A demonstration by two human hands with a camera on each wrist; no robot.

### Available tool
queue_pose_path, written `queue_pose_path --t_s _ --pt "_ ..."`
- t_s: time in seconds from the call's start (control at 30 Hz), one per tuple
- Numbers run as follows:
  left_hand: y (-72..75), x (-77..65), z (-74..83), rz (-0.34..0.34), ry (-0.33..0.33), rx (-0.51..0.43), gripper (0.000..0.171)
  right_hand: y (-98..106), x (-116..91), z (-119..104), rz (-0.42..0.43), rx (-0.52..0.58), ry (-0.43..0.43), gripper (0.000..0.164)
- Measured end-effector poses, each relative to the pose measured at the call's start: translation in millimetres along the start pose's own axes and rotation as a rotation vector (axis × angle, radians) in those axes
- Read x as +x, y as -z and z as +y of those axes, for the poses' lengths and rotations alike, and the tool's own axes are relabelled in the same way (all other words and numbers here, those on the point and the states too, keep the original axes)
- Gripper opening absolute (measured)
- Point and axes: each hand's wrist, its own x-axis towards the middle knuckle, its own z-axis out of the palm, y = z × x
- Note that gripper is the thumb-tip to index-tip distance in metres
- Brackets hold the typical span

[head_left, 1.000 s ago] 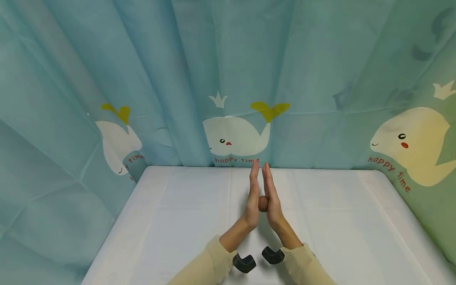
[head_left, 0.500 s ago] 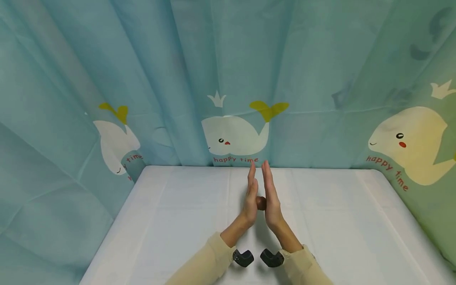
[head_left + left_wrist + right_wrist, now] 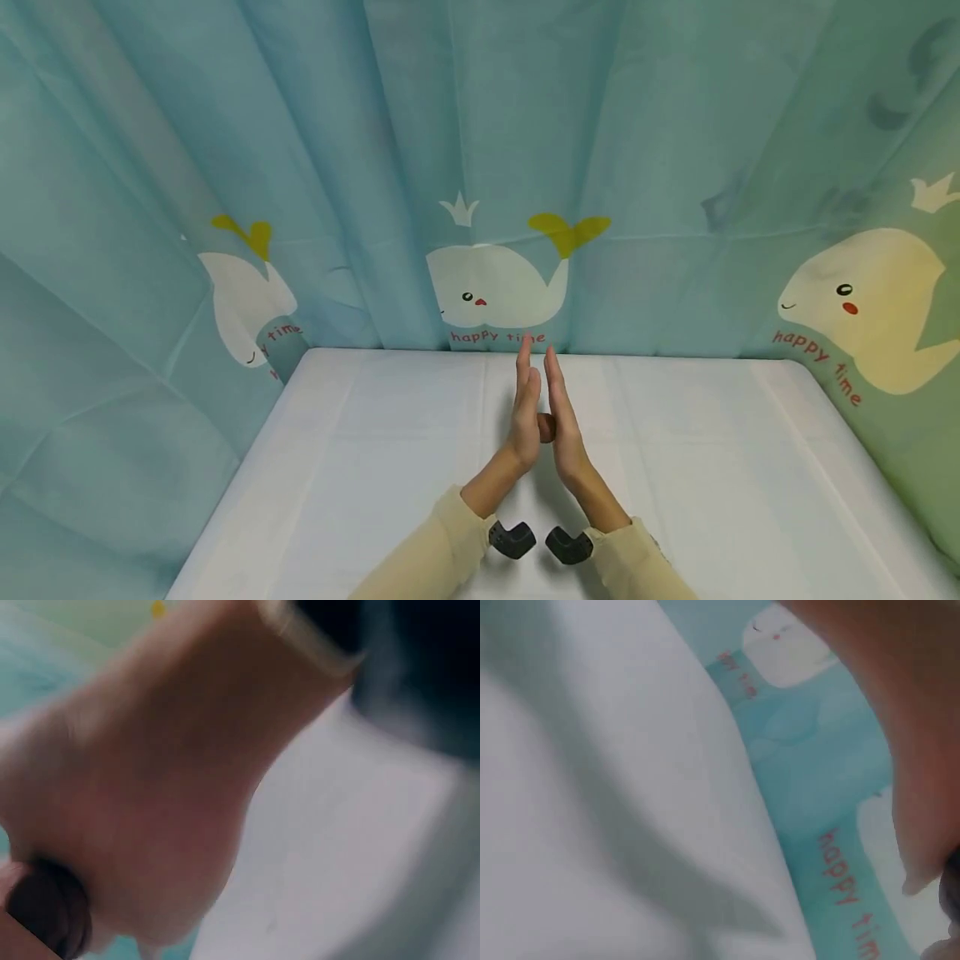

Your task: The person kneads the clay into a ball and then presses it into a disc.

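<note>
In the head view a small round brown ball (image 3: 547, 427) is pressed between two upright, facing palms above the white table. My left hand (image 3: 527, 417) lies along its left side with fingers straight and pointing away. Against its right side rests my right hand (image 3: 566, 429), fingers also extended. The fingertips of the two hands stand slightly apart. In the left wrist view the ball (image 3: 51, 911) looks dark, with a faint ridge, by the left palm (image 3: 157, 825). Only a dark edge of the ball (image 3: 952, 889) shows beside the right hand (image 3: 926, 757) in the right wrist view.
A white-covered table (image 3: 390, 425) spreads under the hands. Behind it hangs a blue-green curtain (image 3: 675, 167) with whale prints. Black curved wrist devices (image 3: 513, 540) sit at both light-coloured cuffs, close to each other.
Both hands and the ball have shifted slightly left. The right fingertips have drawn back a little relative to the left ones. The ball stays between the palms.
</note>
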Motion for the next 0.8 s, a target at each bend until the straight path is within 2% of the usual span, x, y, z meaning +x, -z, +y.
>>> queue_pose_path --t_s 0.1,0.17,0.3,0.37,0.57,0.7,0.8 --pt "3.2 5.0 -6.4 0.011 0.01 -0.002 0.061 -4 -5 -2 0.003 -0.001 0.029 0.055" --pt "4.2 4.0 -11.2 0.009 0.044 -0.018 0.061 -5 -5 -5 0.008 -0.016 0.062 0.055" --pt "0.6 -7.1 -18.2 -0.051 0.132 -0.078 0.063 0 -1 -14 0.036 -0.056 0.086 0.056" --pt "-2.6 -13.0 -19.1 -0.073 0.149 -0.086 0.064 4 4 -16 0.047 -0.057 0.081 0.056" --pt "-9.8 -18.2 -10.2 -0.034 0.126 -0.086 0.062 13 11 -10 0.031 -0.034 0.006 0.056" --pt "-9.4 -13.1 -3.1 -0.015 0.077 -0.085 0.061 11 6 -1 0.034 0.018 -0.037 0.057" --pt "-5.2 -6.2 -2.4 0.03 0.071 -0.088 0.061 6 0 2 0.008 0.068 -0.033 0.057"
